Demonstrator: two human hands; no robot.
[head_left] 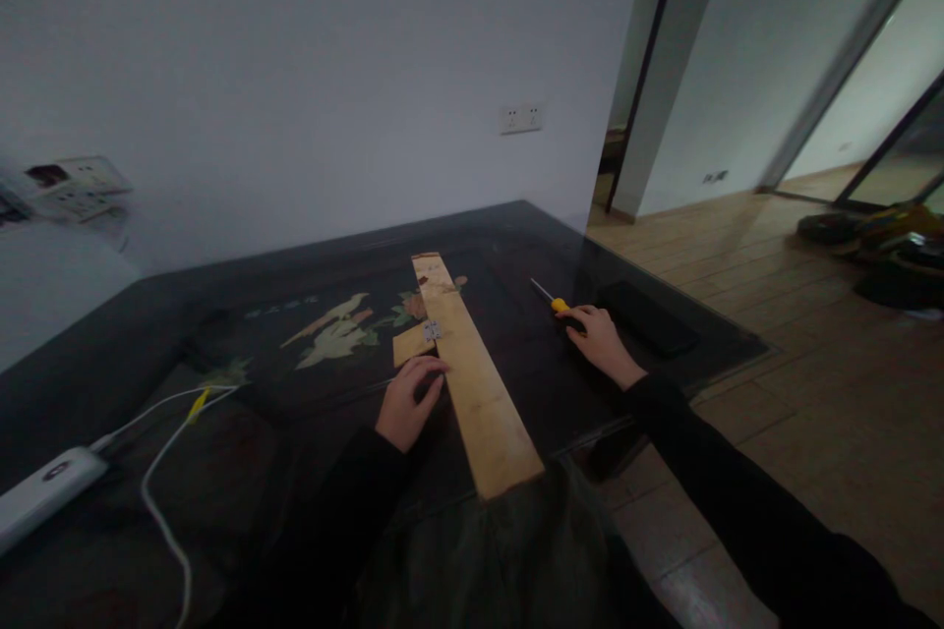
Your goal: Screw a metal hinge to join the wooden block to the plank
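A long wooden board (pixel 483 393) lies lengthwise across the dark table, its near end reaching past the table's front edge. A small wooden block (pixel 413 344) sits against its left side, and a metal hinge (pixel 432 330) spans the two. My left hand (pixel 411 403) is beside the board, fingertips touching its left edge just below the block, thumb apart from the fingers. On the right, my right hand (pixel 601 344) has its fingers closed on the yellow handle of a screwdriver (pixel 559 305), whose metal shaft points away to the upper left. Part of the handle is hidden by the fingers.
A black flat case-like object (pixel 649 317) lies right of my right hand. At the left are a white power strip (pixel 51 491) and a white cable (pixel 158 501) with a yellow tag. The table (pixel 310 452) meets a wall with sockets (pixel 520 118).
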